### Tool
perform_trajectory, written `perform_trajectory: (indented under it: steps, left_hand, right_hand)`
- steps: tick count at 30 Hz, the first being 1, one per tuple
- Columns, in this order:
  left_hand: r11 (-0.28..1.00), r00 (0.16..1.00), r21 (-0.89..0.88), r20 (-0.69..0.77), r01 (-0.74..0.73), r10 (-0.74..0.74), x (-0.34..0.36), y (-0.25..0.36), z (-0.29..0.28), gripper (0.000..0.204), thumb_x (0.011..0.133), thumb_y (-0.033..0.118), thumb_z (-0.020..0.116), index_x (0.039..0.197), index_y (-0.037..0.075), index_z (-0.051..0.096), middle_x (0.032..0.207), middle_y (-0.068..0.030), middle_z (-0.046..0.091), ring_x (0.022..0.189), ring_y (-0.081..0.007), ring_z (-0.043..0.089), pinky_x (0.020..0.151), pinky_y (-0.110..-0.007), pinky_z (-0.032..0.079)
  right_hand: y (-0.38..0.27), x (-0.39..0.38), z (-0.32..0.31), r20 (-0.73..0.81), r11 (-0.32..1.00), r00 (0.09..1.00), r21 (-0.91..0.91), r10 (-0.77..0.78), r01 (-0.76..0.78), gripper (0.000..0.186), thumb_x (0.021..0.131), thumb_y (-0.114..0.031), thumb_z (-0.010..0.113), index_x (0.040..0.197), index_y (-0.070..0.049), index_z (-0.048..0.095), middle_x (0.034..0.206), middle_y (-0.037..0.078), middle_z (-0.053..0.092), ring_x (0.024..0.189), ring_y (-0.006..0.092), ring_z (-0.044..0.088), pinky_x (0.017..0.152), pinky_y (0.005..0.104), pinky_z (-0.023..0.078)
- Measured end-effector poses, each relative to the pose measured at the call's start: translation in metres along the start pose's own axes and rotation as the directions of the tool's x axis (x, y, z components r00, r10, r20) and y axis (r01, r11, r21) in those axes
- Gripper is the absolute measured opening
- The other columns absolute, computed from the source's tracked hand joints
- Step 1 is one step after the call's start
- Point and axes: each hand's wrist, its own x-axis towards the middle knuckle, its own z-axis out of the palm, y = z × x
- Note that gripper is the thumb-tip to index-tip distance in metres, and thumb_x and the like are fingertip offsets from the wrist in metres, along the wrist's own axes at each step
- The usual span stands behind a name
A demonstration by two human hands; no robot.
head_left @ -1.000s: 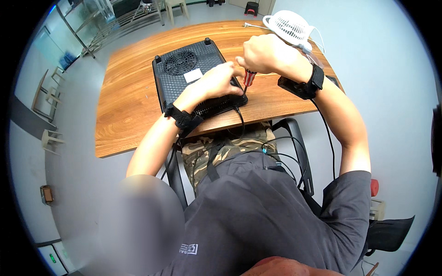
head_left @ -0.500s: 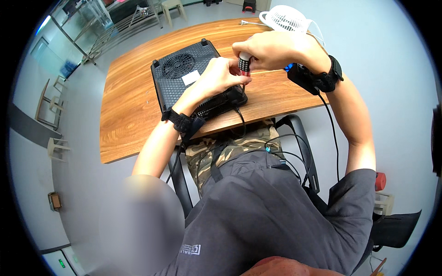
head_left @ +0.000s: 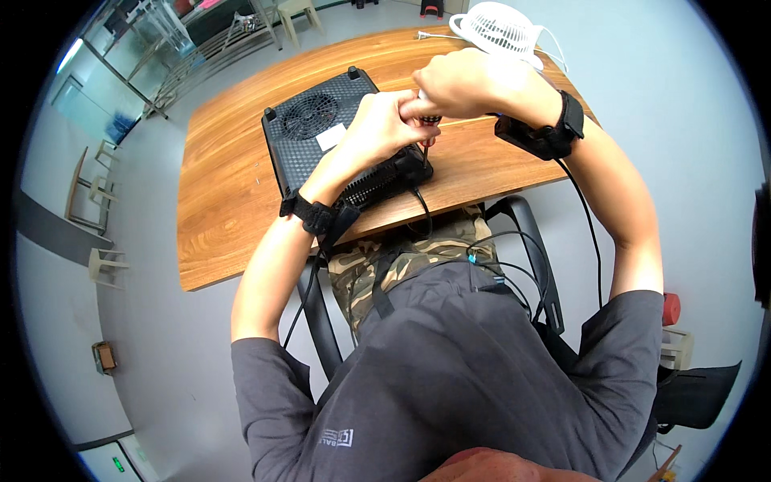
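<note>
A black flat appliance (head_left: pixel 341 104), perhaps an induction cooker, lies underside up on the wooden table, showing a round fan grille, corner feet and a white label. At its near right corner a screwdriver (head_left: pixel 427 143) with a red and black handle stands nearly upright, shaft pointing down at the casing. My right hand (head_left: pixel 459 84) is closed over the top of the handle. Lower down, the fingers of my left hand (head_left: pixel 381 122) pinch the screwdriver, and that wrist is above the appliance. The exact spot where the tip meets the casing is too small to tell.
A white fan (head_left: pixel 498 30) with its cord lies at the table's far right corner. The appliance's black cord (head_left: pixel 423 205) hangs over the near edge. Tiny screw-like bits (head_left: pixel 258 173) lie left of the appliance. Both wrists wear black straps with cables attached.
My right hand has turned around the screwdriver handle, its fingers now covering more of it. The left hand keeps its pinch. The whole view has shifted slightly.
</note>
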Motion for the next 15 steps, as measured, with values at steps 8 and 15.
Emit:
perform_trajectory:
  steps: [8, 15]
  left_hand:
    - [1.000, 0.999, 0.006, 0.032, 0.015, -0.015, -0.003, 0.001, 0.002, 0.024, 0.082, 0.022, 0.081, 0.094, 0.003, 0.072, 0.084, -0.0059, 0.076, 0.081, -0.0102, 0.072, 0.077, -0.028, 0.055]
    - [0.997, 0.998, 0.023, -0.007, -0.069, 0.069, -0.003, 0.007, 0.004, 0.022, 0.082, 0.021, 0.081, 0.089, 0.003, 0.073, 0.083, -0.0048, 0.076, 0.079, -0.0103, 0.071, 0.075, -0.027, 0.055]
  right_hand:
    - [-0.003, 0.001, -0.003, 0.096, 0.995, 0.995, 0.097, 0.028, -0.037, 0.060, 0.100, -0.052, 0.056, 0.085, 0.005, 0.068, 0.073, 0.019, 0.069, 0.072, 0.0379, 0.069, 0.067, 0.0452, 0.057]
    - [-0.003, 0.005, 0.001, 0.023, 0.993, 0.995, 0.072, 0.096, -0.097, 0.066, 0.099, -0.055, 0.056, 0.073, 0.005, 0.067, 0.070, 0.021, 0.067, 0.069, 0.0394, 0.068, 0.065, 0.0477, 0.056]
